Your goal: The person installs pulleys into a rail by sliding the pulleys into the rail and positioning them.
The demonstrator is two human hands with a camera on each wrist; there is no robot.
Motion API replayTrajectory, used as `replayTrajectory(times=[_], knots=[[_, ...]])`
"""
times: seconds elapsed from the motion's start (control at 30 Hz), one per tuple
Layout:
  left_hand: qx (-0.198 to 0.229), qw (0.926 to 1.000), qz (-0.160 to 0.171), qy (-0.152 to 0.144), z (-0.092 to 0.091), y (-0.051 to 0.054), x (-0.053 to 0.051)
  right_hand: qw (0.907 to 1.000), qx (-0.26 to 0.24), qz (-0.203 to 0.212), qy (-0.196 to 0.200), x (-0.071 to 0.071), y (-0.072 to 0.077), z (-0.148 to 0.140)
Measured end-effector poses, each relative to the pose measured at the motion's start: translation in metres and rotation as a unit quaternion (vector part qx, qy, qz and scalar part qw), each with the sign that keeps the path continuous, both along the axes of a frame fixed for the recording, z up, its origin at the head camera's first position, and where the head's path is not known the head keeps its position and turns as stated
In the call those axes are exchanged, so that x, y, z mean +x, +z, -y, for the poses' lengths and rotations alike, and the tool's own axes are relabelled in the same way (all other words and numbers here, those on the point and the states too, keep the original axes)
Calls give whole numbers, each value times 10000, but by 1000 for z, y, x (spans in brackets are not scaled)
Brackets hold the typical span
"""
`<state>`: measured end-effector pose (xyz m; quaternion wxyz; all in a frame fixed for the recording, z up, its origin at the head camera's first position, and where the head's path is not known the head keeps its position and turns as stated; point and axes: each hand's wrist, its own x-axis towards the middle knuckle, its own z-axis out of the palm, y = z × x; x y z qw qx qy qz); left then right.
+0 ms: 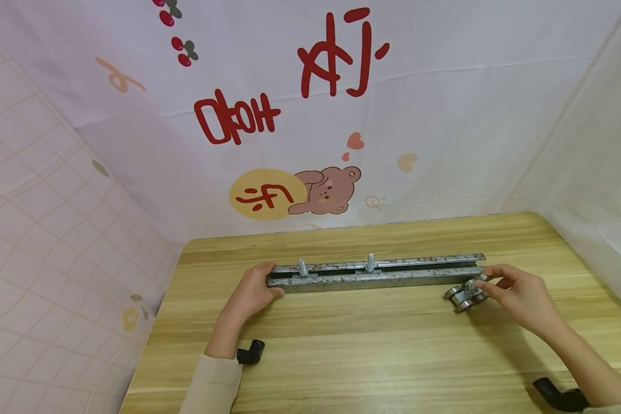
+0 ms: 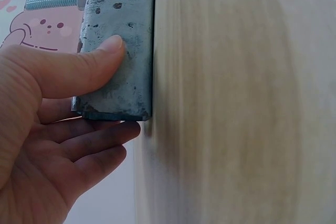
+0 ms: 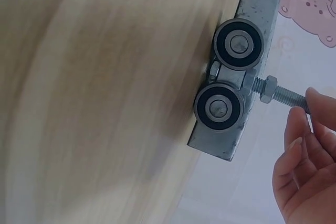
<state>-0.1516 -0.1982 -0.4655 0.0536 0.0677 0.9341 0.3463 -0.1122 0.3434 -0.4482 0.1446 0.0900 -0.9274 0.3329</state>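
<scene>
A steel channel rail (image 1: 341, 282) lies lengthwise on the wooden table, its slot facing up. Two threaded bolts (image 1: 370, 263) stand up out of the slot; what they are fixed to inside is mostly hidden. My left hand (image 1: 253, 290) grips the rail's left end, thumb on the near side wall. My right hand (image 1: 522, 296) pinches the threaded stem (image 3: 289, 98) of a roller trolley (image 1: 463, 296) between thumb and fingertips. This trolley, with several small wheels (image 3: 239, 44), is in front of the rail's right end, outside the slot. A nut (image 3: 268, 89) sits on its stem.
Black angled pieces, one beside the left wrist (image 1: 250, 352) and one by the right forearm (image 1: 560, 395), show at the table's front. A white printed sheet (image 1: 445, 115) hangs behind the wooden table (image 1: 352, 356), with sheets at both sides.
</scene>
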Motion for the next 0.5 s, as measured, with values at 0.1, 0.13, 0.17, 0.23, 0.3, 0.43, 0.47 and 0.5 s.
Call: replayTrajectory(times=[0.1,0.13,0.17,0.23,0.3,0.43,0.47,0.5], knots=[[-21,10000,-23,-14,0,0,1,10000,29,-45,0,0,-1,-1],[-24,10000,-33,-14,0,0,1,10000,36,-61,3,0,-1,-1],[-23,10000,-45,-11,0,0,1,10000,47,-80,2,0,0,0],[-30,10000,-67,-13,-1,0,2,9999,55,-111,4,1,0,0],[-38,10000,-60,-5,-1,0,2,9999,51,-141,10,1,0,0],[-65,10000,-75,-8,-1,0,2,9997,81,-240,-1,1,0,0],[-62,10000,-73,-10,-1,0,2,9996,105,-267,-18,1,0,-1],[-42,10000,-57,-3,-1,0,1,9995,134,-296,-32,1,0,-1]])
